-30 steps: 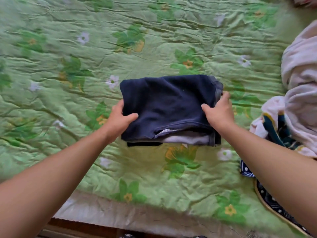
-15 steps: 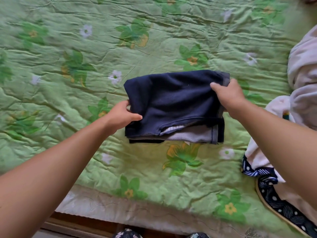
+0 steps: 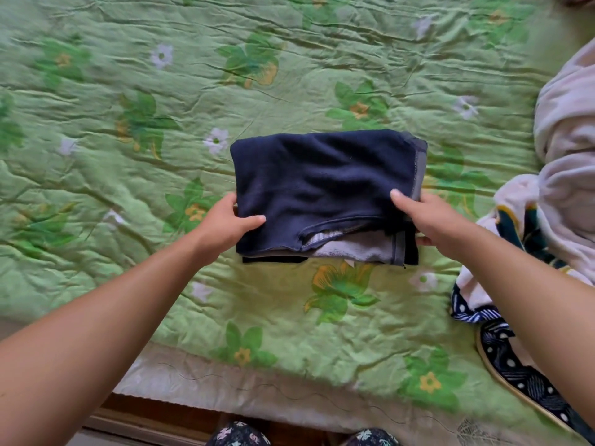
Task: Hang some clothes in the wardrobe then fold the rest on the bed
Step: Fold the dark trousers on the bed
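a folded navy garment (image 3: 322, 188) lies on the green flowered bedspread (image 3: 128, 156), a grey inner layer showing at its near edge. the left hand (image 3: 225, 225) grips its left edge, thumb on top, fingers tucked beneath. the right hand (image 3: 431, 220) grips the right edge the same way, thumb lying on the cloth. just right of the right hand's fingers sits a pile of pale and dotted clothes (image 3: 563, 188).
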Tool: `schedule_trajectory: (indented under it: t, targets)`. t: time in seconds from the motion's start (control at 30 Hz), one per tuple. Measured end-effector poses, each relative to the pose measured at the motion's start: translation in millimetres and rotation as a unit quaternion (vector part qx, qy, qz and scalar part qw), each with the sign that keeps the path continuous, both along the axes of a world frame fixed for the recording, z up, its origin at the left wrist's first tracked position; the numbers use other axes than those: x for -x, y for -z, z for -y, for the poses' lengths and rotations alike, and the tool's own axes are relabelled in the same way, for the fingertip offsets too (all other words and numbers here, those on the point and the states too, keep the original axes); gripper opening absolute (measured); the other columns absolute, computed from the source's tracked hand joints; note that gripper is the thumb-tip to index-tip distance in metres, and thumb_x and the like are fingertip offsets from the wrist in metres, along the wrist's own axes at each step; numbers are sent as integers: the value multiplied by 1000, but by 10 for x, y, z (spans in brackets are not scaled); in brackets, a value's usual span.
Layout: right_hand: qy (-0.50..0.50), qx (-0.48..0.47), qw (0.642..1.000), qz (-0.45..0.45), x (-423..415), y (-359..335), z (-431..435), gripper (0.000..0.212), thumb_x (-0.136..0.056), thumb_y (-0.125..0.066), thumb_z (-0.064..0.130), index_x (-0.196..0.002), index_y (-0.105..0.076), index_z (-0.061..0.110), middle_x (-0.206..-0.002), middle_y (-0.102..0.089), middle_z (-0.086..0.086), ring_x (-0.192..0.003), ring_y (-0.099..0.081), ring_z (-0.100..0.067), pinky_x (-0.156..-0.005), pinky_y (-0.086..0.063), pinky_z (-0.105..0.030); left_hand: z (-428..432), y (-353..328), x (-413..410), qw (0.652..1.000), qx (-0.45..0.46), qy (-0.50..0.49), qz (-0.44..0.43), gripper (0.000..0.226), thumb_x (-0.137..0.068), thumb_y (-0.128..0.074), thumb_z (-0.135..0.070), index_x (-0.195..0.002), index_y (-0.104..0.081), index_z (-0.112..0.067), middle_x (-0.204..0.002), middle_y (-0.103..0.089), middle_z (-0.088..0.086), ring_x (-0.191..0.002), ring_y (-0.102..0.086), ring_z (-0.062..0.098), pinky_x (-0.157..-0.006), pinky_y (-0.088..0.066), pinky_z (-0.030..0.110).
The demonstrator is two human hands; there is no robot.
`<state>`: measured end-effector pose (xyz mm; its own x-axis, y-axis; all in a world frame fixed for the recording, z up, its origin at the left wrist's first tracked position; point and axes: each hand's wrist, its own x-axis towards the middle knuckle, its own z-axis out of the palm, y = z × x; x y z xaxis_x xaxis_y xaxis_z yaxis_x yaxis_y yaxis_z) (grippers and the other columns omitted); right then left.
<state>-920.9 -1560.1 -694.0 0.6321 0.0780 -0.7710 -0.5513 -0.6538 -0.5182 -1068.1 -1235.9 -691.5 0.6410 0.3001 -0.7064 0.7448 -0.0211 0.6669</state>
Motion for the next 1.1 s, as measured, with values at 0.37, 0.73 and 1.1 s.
schedule_trajectory:
  t: [0.37,0.73,1.1]
  targets:
    - [19,-2,1000,-16,13,-46,4,9,-86,-68,14,-93,-65,16,-86,-64,-6,-72,-56,-23,-65,-44,-29,72,41,133,999,-31,20,3,43,-86,-72,1,-122,-56,-17,-116,-70,6,-98,-69,14,-91,-56,36]
    - [-390,235,767,453,-153,92,-472,84,-88,-54,60,-158,-21,27,-165,-10,-15,-153,-9,-39,-118,-1,-66,166,177,-328,752,-554,323,151,80,-90,-56,-50,-158,-21,-28,-165,-7,16,-153,-6,35,-121,-14,56]
    - [-422,247,811,322,-267,600,-476,86,-84,-18,87,-157,9,48,-167,22,-5,-153,22,-27,-114,5,-75,-5,670,-499,764,-494,404,95,79,-92,-36,-68,-159,-4,-40,-166,18,9,-152,19,31,-122,-1,59]
